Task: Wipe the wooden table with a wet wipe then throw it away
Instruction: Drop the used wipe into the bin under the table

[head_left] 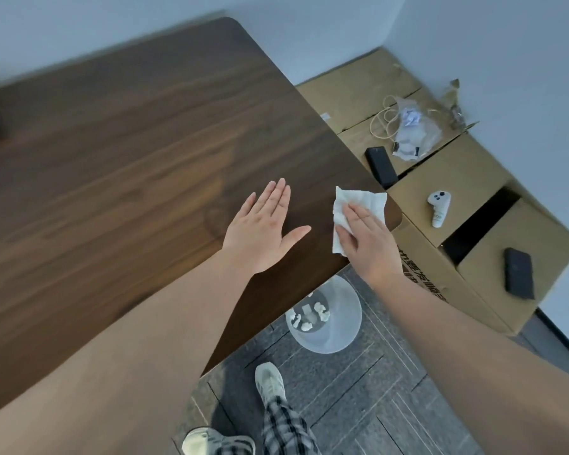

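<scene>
The wet wipe (358, 201) lies spread on the desk (128, 142) near its corner, pressed under my right hand's (368, 244) straight fingers. At its 9 o'clock my left hand (263, 238) rests flat, fingers straight. At 6 o'clock, a bin (334, 336) stands on the floor.

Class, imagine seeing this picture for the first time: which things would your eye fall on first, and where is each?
First, the white wet wipe, pressed flat under the right hand by the rounded right corner of the dark wooden table. Next, the left hand, spread flat on the table beside it. Then the pale bin on the floor below that corner, with crumpled white scraps inside.
</scene>
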